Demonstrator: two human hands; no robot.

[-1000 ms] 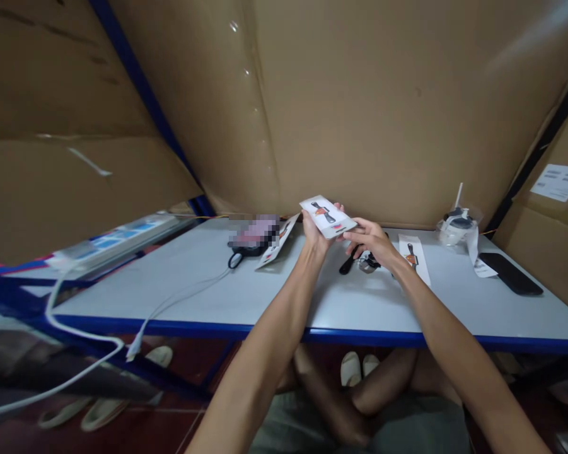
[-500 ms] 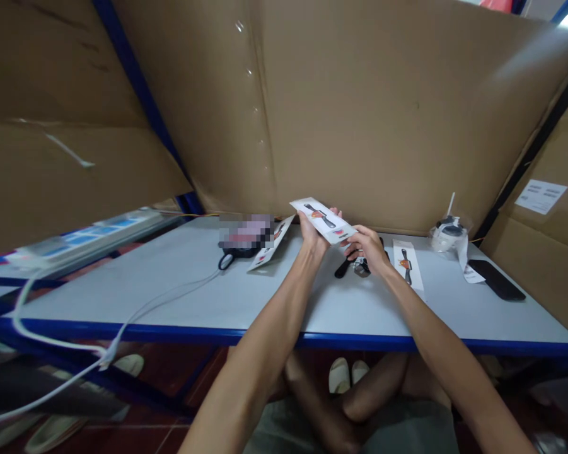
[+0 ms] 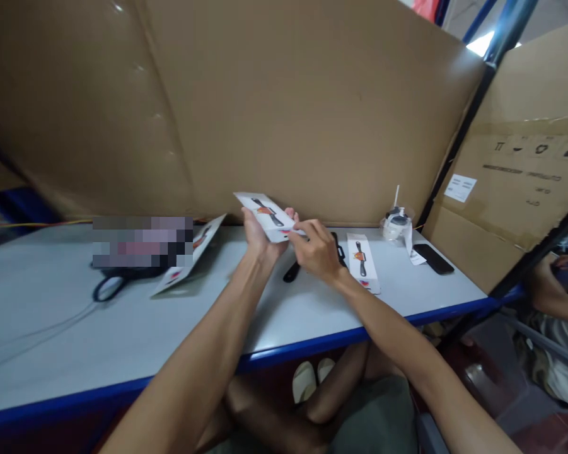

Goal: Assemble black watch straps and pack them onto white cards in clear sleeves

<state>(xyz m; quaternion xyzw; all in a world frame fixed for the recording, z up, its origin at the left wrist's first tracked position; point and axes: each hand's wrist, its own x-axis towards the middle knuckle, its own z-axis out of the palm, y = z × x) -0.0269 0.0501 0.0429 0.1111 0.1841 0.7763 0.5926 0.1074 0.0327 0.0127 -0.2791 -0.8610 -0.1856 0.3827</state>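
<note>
My left hand (image 3: 262, 236) grips a white cardboard box (image 3: 267, 212) from below and holds it above the table. A black two-handled tool with an orange part is printed on its top face. At the box's near right end, my right hand (image 3: 318, 248) pinches the end flap area with its fingertips. Below my right hand lies a black-handled tool (image 3: 292, 272), partly hidden by that hand. Just right of it, a second white box (image 3: 363, 268) with the same print lies on the table.
A flat printed white package (image 3: 191, 261) leans at a slant beside a blurred-out object with a black loop (image 3: 110, 289) and cable. Farther right are a plastic-wrapped cup with a straw (image 3: 397, 224) and a black phone-like slab (image 3: 434, 259). Cardboard (image 3: 288, 113) walls the back. Another person's arm (image 3: 555, 290) shows at right.
My view has swung to the right. My right hand has moved farther over the near end of the box, whose end now looks thicker and folded.
</note>
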